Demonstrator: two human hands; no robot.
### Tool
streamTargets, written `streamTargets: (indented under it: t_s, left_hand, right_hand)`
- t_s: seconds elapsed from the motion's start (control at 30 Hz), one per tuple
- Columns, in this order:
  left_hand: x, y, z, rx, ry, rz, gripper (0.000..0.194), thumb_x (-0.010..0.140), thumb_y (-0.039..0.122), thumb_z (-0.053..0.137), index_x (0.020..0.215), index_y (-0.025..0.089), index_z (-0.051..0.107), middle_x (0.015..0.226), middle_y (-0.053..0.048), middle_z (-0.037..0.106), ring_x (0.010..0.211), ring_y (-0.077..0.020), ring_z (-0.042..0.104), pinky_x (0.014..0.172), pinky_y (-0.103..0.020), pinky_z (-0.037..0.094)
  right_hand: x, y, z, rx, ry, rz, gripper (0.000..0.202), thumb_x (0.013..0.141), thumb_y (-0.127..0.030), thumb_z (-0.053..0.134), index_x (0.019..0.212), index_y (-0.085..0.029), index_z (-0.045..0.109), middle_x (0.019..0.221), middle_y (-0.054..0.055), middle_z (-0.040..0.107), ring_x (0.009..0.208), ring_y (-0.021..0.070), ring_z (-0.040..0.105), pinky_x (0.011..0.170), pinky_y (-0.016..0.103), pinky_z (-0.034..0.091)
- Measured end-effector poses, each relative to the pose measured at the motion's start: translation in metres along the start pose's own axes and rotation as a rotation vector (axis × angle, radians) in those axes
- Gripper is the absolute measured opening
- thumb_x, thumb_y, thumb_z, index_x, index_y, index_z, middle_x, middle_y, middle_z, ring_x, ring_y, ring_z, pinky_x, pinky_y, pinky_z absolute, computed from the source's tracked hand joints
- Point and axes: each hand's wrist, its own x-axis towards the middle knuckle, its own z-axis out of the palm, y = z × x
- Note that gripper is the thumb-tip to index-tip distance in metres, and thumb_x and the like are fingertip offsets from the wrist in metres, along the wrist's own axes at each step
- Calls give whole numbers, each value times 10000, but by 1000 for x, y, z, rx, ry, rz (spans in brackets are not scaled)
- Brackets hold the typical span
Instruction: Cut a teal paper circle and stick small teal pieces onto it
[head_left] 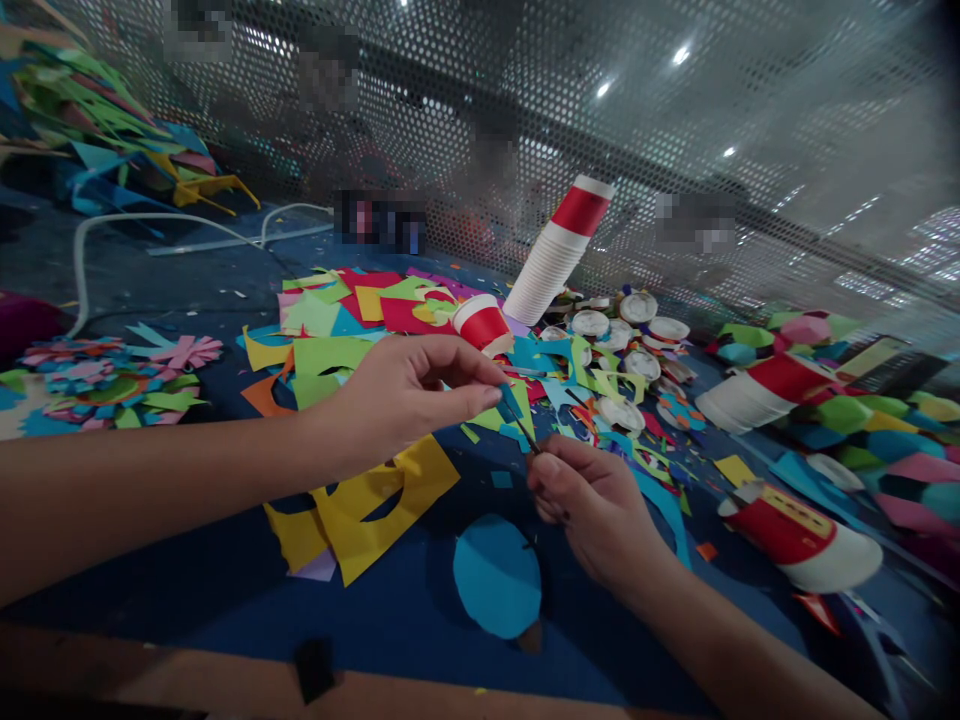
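My left hand (420, 385) pinches one end of a thin blue strip (517, 416), which looks like paper. The strip's darker lower end runs into the closed fingers of my right hand (577, 490), so it stretches slantwise between both hands. What else lies inside the right fist is hidden. Below them a round blue paper disc (497, 578) rests on the dark blue table (405, 625). Yellow paper offcuts (390, 505) with curved cut-outs lie under my left wrist. A small blue paper square (502, 480) sits beside the right hand.
A tall leaning stack of paper cups (551, 255) stands behind the hands, near a single red-and-white cup (482, 325). Tipped cups (799, 540) and several white round pieces (637, 306) lie rightward. Paper flowers (112, 385) and a white cable (79, 260) are left; perforated panel (450, 120) behind.
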Motion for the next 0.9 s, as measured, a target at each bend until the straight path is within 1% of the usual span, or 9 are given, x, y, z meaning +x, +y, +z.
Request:
streamTargets:
  t_s: [0.23, 0.37, 0.67, 0.9]
  left_hand:
    - [0, 1, 0, -18, 4, 1, 74, 755, 229, 722, 814, 185, 726, 781, 18, 719, 711, -107, 628, 621, -203, 456]
    - [0, 0, 0, -20, -16, -5, 81, 764, 213, 717, 835, 174, 722, 791, 21, 717, 715, -95, 620, 630, -193, 455]
    - [0, -1, 0, -8, -16, -8, 79, 763, 220, 705, 831, 182, 716, 791, 29, 698, 688, -91, 576, 607, -208, 433]
    - [-1, 0, -1, -15, 7, -12, 105, 766, 249, 711, 849, 183, 714, 790, 28, 694, 702, -101, 586, 617, -221, 427]
  right_hand:
    - [-1, 1, 0, -6, -8, -1, 470, 863, -576, 673, 654, -175, 543, 540, -54, 363, 477, 81, 281, 447, 238, 201]
    - [-1, 3, -1, -14, -8, -5, 474, 859, -582, 674, 653, -175, 545, 537, -51, 373, 476, 83, 289, 443, 237, 207]
    - [-1, 4, -1, 26, -23, 0, 473, 850, -587, 685, 655, -174, 564, 514, -57, 359, 460, 78, 273, 433, 232, 191]
    - [-3, 5, -2, 75, -68, -20, 418, 847, -536, 721, 715, -171, 568, 586, -59, 352, 487, 67, 250, 438, 216, 210]
